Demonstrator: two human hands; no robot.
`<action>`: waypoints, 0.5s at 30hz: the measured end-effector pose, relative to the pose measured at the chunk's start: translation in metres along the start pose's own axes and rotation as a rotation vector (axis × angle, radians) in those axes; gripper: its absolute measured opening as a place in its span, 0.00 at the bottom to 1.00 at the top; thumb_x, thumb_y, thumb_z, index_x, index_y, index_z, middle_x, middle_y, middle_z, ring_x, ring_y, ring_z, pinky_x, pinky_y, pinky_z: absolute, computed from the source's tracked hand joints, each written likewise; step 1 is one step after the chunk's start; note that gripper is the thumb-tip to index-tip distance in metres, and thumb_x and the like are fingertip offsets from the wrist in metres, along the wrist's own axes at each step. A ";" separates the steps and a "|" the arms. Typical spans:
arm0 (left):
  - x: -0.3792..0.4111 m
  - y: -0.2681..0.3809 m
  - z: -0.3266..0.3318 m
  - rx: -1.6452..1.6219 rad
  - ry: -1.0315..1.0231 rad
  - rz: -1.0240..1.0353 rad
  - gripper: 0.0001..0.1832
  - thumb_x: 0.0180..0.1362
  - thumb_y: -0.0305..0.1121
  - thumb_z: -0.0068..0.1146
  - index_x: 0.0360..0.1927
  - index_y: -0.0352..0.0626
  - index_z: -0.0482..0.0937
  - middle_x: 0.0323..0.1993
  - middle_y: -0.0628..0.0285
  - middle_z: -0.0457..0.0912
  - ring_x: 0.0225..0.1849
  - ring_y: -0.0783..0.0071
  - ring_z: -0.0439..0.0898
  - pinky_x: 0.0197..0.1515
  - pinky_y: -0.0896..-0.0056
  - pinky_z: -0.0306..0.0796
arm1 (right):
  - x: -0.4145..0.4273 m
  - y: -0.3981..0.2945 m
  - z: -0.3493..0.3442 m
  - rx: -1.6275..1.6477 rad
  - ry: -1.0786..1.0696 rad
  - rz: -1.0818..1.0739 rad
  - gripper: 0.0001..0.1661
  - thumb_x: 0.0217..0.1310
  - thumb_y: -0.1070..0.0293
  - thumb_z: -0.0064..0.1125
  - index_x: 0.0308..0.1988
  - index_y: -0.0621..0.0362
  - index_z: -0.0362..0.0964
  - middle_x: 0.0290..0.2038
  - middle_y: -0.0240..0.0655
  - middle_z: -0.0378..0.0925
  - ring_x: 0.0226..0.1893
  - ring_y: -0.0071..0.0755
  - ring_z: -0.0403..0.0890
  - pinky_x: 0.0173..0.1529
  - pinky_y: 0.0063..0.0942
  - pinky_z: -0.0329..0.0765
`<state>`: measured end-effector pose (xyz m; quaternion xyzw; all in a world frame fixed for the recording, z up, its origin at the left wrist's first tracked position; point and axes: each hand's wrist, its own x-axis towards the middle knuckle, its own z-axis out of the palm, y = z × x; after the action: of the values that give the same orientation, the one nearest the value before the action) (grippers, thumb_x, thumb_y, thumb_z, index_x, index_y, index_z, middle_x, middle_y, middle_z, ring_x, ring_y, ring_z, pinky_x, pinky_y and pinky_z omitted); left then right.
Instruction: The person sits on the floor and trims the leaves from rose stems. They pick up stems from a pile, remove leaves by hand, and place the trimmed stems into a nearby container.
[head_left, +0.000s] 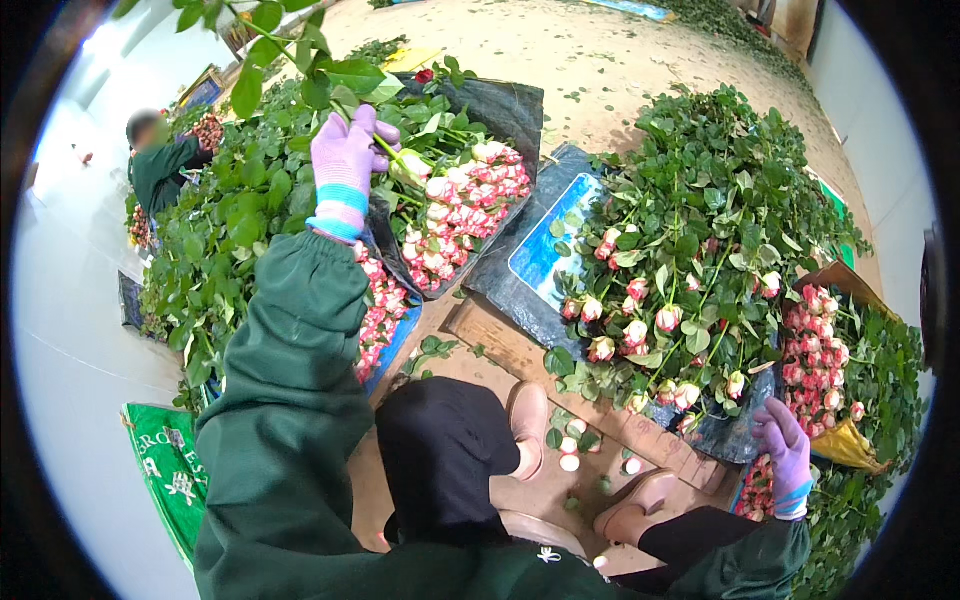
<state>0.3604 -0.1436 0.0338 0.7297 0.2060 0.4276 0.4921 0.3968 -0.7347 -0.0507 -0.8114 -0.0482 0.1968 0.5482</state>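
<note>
My left hand (341, 161), in a lilac knit glove with a blue-striped cuff, grips the stem of a pale rose (411, 168). Its leafy stem runs up past the fingers to the top left. The bloom hangs beside a packed bundle of pink-and-white roses (476, 214) lying on a dark plastic sheet (510, 101). My right hand (784, 446), gloved alike, holds nothing, with its fingers apart. It is near the lower right corner of a loose pile of roses (667, 319), beside another row of pink-and-white blooms (814, 356).
A wooden board (510, 345) edges the pile in front of my shoes (529, 427). Fallen petals and leaves (574, 439) litter the floor. Leafy rose stems (225, 217) are heaped at left, where another person (161, 161) works. A green printed sack (169, 472) stands at lower left.
</note>
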 end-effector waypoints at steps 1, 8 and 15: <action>0.003 -0.002 0.011 -0.065 0.051 -0.039 0.13 0.62 0.36 0.46 0.29 0.35 0.70 0.22 0.59 0.79 0.20 0.77 0.76 0.17 0.84 0.66 | 0.003 0.001 0.001 -0.023 -0.007 -0.011 0.26 0.61 0.64 0.50 0.57 0.65 0.61 0.44 0.35 0.74 0.38 0.22 0.75 0.36 0.16 0.68; 0.043 -0.076 0.050 -0.083 0.098 -0.069 0.12 0.61 0.36 0.47 0.31 0.37 0.68 0.22 0.60 0.79 0.18 0.77 0.75 0.17 0.82 0.65 | 0.022 0.004 0.013 -0.064 -0.044 0.068 0.27 0.58 0.65 0.51 0.55 0.67 0.62 0.43 0.37 0.74 0.40 0.25 0.74 0.47 0.23 0.70; 0.016 -0.080 0.095 -0.144 -0.057 -0.058 0.11 0.62 0.38 0.48 0.33 0.39 0.70 0.25 0.63 0.79 0.24 0.80 0.75 0.22 0.84 0.65 | 0.044 -0.020 0.029 -0.171 -0.059 0.078 0.23 0.58 0.69 0.49 0.52 0.69 0.65 0.41 0.38 0.75 0.40 0.24 0.73 0.47 0.22 0.70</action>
<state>0.4575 -0.1491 -0.0457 0.6982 0.1818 0.4057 0.5612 0.4296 -0.6889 -0.0540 -0.8503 -0.0493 0.2368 0.4674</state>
